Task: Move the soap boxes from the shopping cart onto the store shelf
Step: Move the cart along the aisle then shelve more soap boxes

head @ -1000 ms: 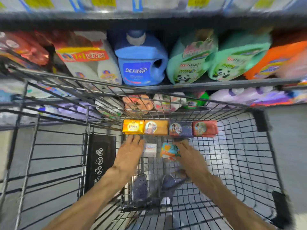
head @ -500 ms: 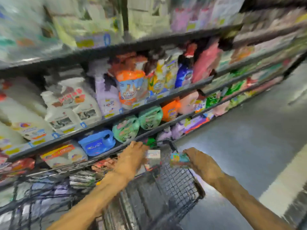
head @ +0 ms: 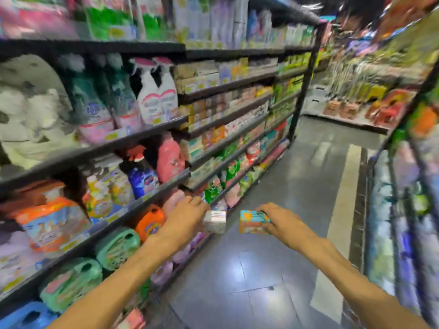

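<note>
Now store shelf [head: 152, 136] on my left, fully stocked, no soap placed yet. Cart out of view. Left hand [head: 184, 216] grips white soap box [head: 215, 222]; right hand [head: 279, 220] grips teal-orange soap box [head: 253, 222], both mid-aisle, shelving pending.

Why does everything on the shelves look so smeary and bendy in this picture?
In the head view, the long black store shelf and its bottles are smeared by motion blur, worst at the edges; the wide-angle lens bends the shelf lines; the glossy grey floor shows glare. The left hand with its small white soap box and the right hand with its teal-and-orange soap box look sharper.
</note>
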The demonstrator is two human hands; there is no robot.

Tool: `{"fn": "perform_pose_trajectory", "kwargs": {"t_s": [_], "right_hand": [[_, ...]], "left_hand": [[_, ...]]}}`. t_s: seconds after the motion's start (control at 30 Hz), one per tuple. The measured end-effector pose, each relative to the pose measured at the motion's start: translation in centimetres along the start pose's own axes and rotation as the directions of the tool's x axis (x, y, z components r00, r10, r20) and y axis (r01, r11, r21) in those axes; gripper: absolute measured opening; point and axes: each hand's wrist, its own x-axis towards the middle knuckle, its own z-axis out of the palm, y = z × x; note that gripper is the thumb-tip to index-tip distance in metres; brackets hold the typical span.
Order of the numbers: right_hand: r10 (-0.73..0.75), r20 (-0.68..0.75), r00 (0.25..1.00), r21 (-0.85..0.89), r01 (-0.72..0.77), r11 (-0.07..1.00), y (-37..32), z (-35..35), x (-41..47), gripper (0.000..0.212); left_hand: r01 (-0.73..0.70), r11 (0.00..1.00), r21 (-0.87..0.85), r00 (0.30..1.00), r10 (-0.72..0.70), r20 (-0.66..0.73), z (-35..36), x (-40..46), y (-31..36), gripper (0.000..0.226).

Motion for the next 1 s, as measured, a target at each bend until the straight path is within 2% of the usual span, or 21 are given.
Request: {"fn": "perform_pose_trajectory", "kwargs": {"t_s": [0.13,0.23,0.47,0.7,1.0], "right_hand": [[0.077,-0.048,0.996,0.004,-0.077,0.997,8.8,-4.4,-0.1,0.044],[0.155,-0.082,0.985,-0.006,-0.156,0.988,14.4,-7.1,-0.3,0.044],[0.256,-0.111,0.96,0.055,-0.252,0.966,24.9,-10.9,1.4,0.041],[0.315,-0.132,0.94,0.049,-0.311,0.949,34.1,-12.5,8.2,0.043],[0.341,-0.147,0.928,0.026,-0.341,0.94,45.3,-17.2,23.9,0.04]], "left_hand": [[-0.042,0.998,-0.054,0.996,0.038,-0.082,-0.5,8.4,5.4,0.037],[-0.067,0.991,-0.112,0.994,0.057,-0.088,-0.3,13.8,9.1,0.043],[-0.157,0.98,-0.119,0.982,0.143,-0.123,1.4,26.2,13.1,0.043],[-0.204,0.973,-0.11,0.971,0.187,-0.147,4.3,39.9,13.0,0.043],[-0.181,0.972,-0.153,0.974,0.156,-0.164,7.1,58.8,8.0,0.041]]}}
